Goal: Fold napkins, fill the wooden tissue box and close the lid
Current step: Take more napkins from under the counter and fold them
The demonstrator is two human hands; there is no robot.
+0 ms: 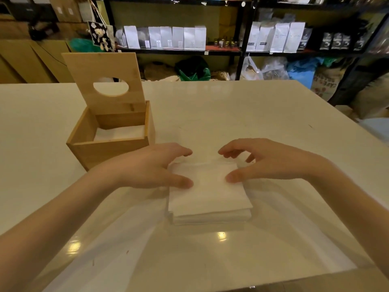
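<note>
Both hands on napkin stack (210,199) | left hand (151,167), right hand (267,163) loosely spread, seemingly pinching top sheet's far edge to fold | box (109,142) left of stack, lid (105,81) upright for filling

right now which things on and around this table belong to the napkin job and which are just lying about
Belongs to the job:
- stack of white napkins, under both hands
- wooden tissue box, some napkins inside
- its raised lid
- left hand, right hand

Just lying about:
- white pouches on the shelves
- cardboard boxes
- sacks on the floor
</note>
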